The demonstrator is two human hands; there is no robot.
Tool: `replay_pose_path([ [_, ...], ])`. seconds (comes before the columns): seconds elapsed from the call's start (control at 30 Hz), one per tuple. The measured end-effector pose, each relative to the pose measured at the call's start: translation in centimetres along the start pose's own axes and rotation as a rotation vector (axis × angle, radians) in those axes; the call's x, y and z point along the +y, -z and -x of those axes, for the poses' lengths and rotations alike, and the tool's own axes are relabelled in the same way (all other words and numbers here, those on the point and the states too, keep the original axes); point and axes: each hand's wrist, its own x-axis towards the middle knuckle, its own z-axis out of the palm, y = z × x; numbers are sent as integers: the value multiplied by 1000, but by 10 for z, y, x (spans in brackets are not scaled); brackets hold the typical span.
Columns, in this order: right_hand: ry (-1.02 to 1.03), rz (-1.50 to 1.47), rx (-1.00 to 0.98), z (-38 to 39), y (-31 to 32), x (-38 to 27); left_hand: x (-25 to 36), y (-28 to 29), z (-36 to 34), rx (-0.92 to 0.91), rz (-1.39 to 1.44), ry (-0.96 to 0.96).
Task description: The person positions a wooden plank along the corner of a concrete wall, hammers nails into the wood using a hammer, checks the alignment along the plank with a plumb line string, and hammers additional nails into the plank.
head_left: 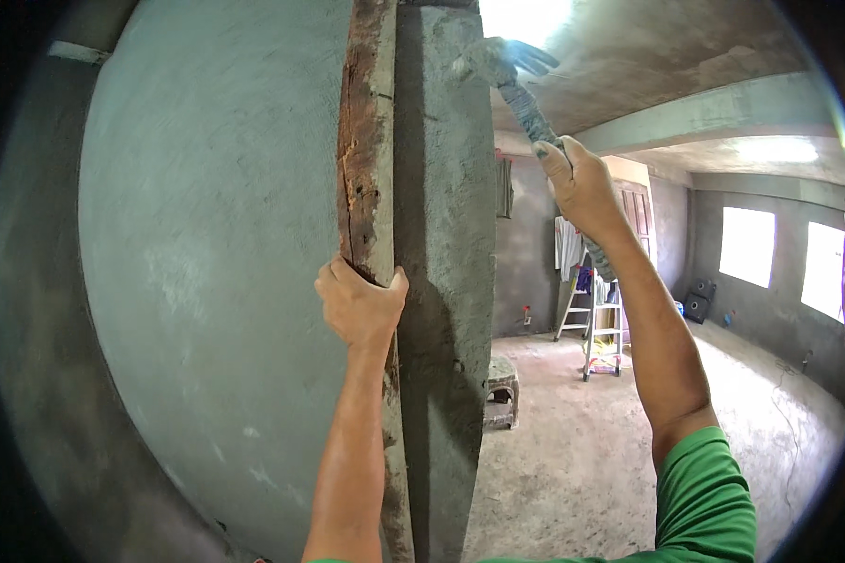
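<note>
A long, weathered wooden board stands upright against the edge of the grey plastered wall; its reddish-brown face is cracked and has dark holes. My left hand is wrapped around the board at about mid-height, thumb on the right edge. Raised at the upper right, my right hand grips the wrapped handle of a claw hammer. The hammer's head is up beside the top of the grey concrete wall end, its claw pointing right. Whether the head touches the concrete I cannot tell.
An aluminium stepladder with clothes on it stands behind on the right. A stool is beside the wall end. A black speaker sits by the far wall under bright windows. A cable lies on the concrete floor.
</note>
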Motion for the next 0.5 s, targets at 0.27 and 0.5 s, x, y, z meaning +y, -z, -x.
replay_pose_path([
  [0.27,52,-46,-52,-13,9,-35,1,3,-1,-12,3,16],
  [0.5,654,-166,334,-41,-22,-45,4,4,1,-14,65,-13],
])
